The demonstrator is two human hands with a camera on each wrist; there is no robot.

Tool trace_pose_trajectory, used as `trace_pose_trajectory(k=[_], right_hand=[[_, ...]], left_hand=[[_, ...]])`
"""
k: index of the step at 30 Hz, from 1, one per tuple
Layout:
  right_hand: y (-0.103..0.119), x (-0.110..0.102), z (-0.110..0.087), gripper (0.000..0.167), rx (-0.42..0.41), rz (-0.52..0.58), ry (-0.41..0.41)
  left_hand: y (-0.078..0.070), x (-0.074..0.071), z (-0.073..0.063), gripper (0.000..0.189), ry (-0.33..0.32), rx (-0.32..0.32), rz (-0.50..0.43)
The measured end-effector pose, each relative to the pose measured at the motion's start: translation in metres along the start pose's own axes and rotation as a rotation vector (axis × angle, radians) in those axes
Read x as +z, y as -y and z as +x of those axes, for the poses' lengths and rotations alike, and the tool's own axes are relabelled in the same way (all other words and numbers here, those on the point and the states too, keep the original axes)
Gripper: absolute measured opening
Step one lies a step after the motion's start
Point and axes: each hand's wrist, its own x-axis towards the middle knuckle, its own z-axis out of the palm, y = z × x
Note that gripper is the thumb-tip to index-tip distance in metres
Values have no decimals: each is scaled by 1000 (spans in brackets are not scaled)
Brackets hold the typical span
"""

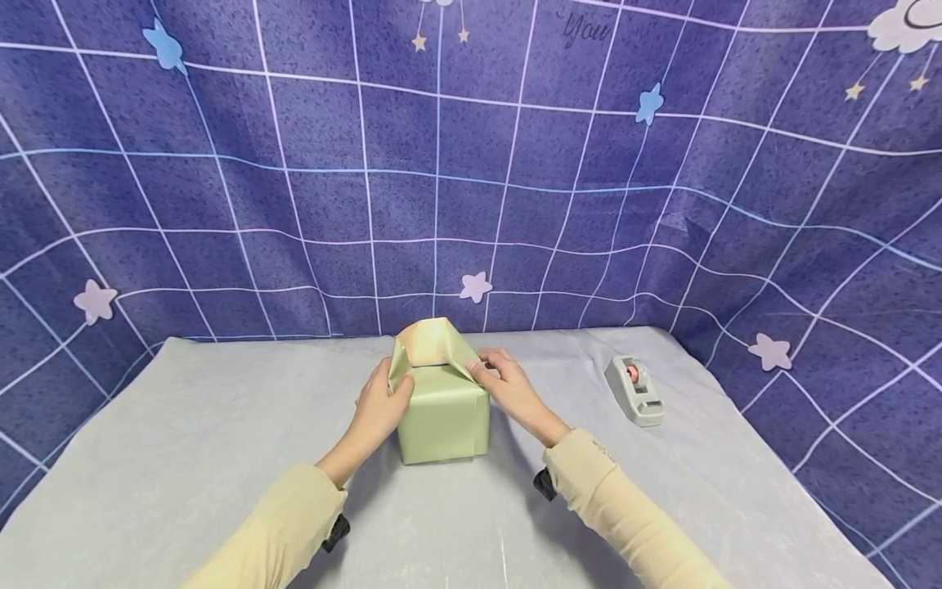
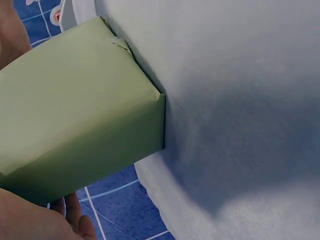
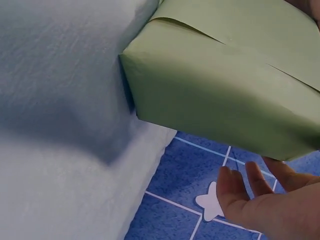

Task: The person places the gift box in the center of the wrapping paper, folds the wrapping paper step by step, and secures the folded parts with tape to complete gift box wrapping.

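A box wrapped in light green paper (image 1: 444, 429) stands on the table between both hands. At its top the wrapping paper (image 1: 428, 342) rises into an open peaked flap, pale yellow and peach inside. My left hand (image 1: 383, 402) grips the paper's upper left edge, thumb in front. On the opposite side my right hand (image 1: 513, 391) pinches the right fold, its thumb on the slanting edge. Overlapping seams run along the box side (image 3: 215, 85) in the right wrist view. In the left wrist view, the left hand's fingers (image 2: 73, 212) curl beside the box.
A grey tape dispenser (image 1: 634, 391) with a reddish roll core lies at the right of the table. The table (image 1: 243, 425) has a pale grey cloth cover. Behind and to the right hangs a blue gridded curtain (image 1: 471, 204) with stars.
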Motion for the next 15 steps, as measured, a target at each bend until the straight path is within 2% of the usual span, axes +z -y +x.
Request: trace_pose_trajectory(k=[4,9,15], right_hand=[[1,-1,1,31,16,-17,14],[-1,-3,2,34,62,51,48],[-12,-7,0,40,29,132,128]], left_hand=[[-1,0,-1,38,-2,5,-1],[0,-1,-1,39,7,8,5],[1,-1,-1,37,6,15,21]])
